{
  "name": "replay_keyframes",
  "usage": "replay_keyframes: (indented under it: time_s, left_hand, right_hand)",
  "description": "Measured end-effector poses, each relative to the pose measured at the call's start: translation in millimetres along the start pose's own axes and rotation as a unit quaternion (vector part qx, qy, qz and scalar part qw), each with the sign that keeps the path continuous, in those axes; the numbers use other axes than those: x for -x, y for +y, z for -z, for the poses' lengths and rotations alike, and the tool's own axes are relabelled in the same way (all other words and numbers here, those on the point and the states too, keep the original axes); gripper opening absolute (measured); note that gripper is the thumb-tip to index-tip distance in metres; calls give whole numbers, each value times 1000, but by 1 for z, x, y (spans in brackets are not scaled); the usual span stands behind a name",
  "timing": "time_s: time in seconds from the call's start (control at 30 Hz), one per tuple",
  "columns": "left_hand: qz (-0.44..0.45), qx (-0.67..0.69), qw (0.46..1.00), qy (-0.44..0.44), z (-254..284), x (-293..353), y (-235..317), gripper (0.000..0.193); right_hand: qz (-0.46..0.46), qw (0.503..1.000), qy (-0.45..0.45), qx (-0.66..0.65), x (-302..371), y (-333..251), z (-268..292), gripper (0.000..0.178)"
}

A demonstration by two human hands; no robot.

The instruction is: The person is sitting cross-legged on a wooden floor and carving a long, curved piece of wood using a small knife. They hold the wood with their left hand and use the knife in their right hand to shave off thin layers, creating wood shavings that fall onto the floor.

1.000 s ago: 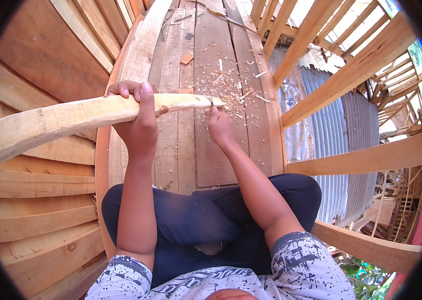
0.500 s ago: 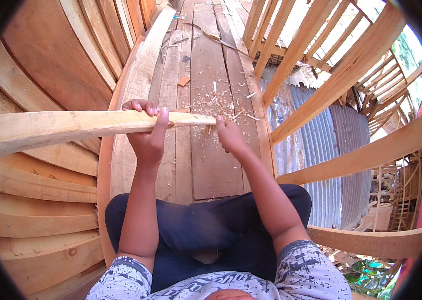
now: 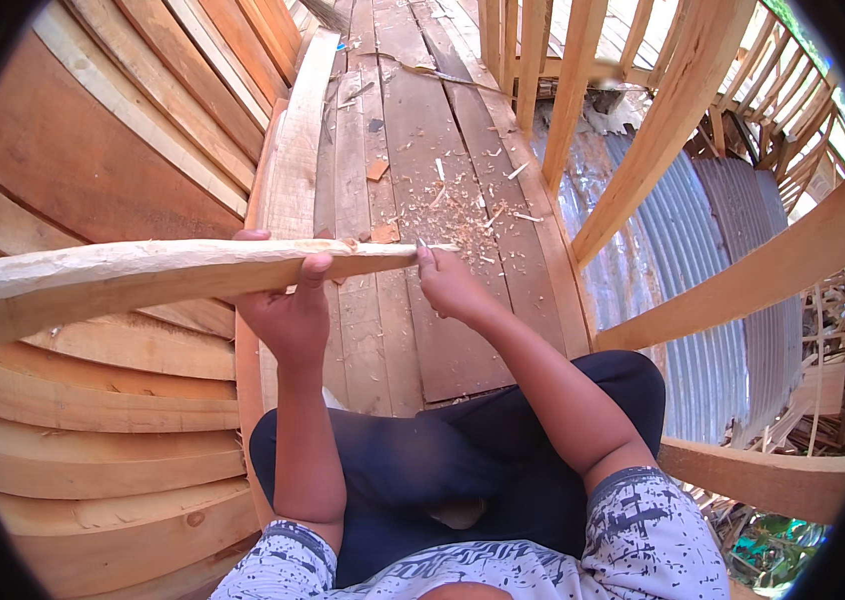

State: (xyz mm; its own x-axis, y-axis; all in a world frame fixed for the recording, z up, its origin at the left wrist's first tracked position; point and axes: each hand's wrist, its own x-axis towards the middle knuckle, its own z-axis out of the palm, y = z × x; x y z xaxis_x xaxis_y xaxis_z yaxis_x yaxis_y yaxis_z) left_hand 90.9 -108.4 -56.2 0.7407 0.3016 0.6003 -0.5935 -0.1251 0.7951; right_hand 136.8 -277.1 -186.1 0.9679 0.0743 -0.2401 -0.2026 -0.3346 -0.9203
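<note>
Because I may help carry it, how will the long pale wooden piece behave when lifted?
The wooden piece looks thick, so probably stiff. More of it shows left of the left hand than right, so it may tip leftward. Its rough-cut top suggests little slipping.

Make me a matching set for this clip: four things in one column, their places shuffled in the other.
Things:
1. Left hand
2. Right hand
3. Wood shavings
4. Corrugated metal sheets

Places:
A. Scattered over the plank floor
B. At the right end of the long wooden piece
C. Beyond the wooden rails
D. Gripping the wooden piece farther from that end

Pairs: 1-D, 2-B, 3-A, 4-C
</note>
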Motion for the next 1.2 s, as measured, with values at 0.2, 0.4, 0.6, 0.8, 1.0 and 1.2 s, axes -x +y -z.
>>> replay_keyframes:
  time_s: [0.2,0.4,0.6,0.8,1.0,1.2]
  left_hand:
    - [-188,-63,978,-71,-20,-20,-4,30]
    - [-107,143,984,9,-55,-11,-19,18]
    - [-41,174,979,99,-59,-25,9,21]
    - [-42,6,996,76,-36,-20,1,18]
    - [-22,-67,996,-55,-4,-27,-4,40]
    - [-8,-17,999,-33,2,-32,-11,44]
  right_hand:
    - [-9,998,-66,-18,-7,-18,15,41]
    - [87,996,15,-10,4,-33,6,41]
    - [5,1000,4,20,22,-54,20,48]
    - [-46,997,-43,47,-6,-19,14,53]
    - [43,992,-41,108,11,-53,14,53]
    - [-107,992,12,61,-31,38,2,52]
